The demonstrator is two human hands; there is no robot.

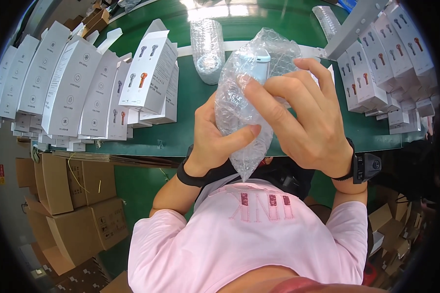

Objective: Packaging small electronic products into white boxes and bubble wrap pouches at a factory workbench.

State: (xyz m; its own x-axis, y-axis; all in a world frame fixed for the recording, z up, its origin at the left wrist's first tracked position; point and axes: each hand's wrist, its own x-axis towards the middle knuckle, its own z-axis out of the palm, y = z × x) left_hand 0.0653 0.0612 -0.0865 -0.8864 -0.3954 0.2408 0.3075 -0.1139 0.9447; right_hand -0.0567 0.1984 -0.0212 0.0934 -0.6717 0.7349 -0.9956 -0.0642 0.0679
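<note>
A sleeve of clear, crinkled bubble wrap [232, 110] is held up above the near edge of the green surface [183, 139], with a pale blue, round-cornered device [262, 69] showing through its upper part. The left hand [215, 136] is clamped on the sleeve's lower left side, its thumb across the front and its fingers around the back. The right hand [303, 112] touches the upper front, one digit pressed on the plastic and the others spread toward the right edge; whether it grips or merely presses, I cannot tell. The wrapping looks partly done: the device seems to be within the plastic, yet the upper end flares loosely and the lower end hangs in an unfolded point, so tucking or tightening appears to remain. A clear bubble-wrapped cylinder with a bluish end [209, 63] lies just beyond on the surface, perhaps a finished piece. Tall white printed cartons [149, 73] stand to the left, some with raised flaps; whether they are filled is hidden.
</note>
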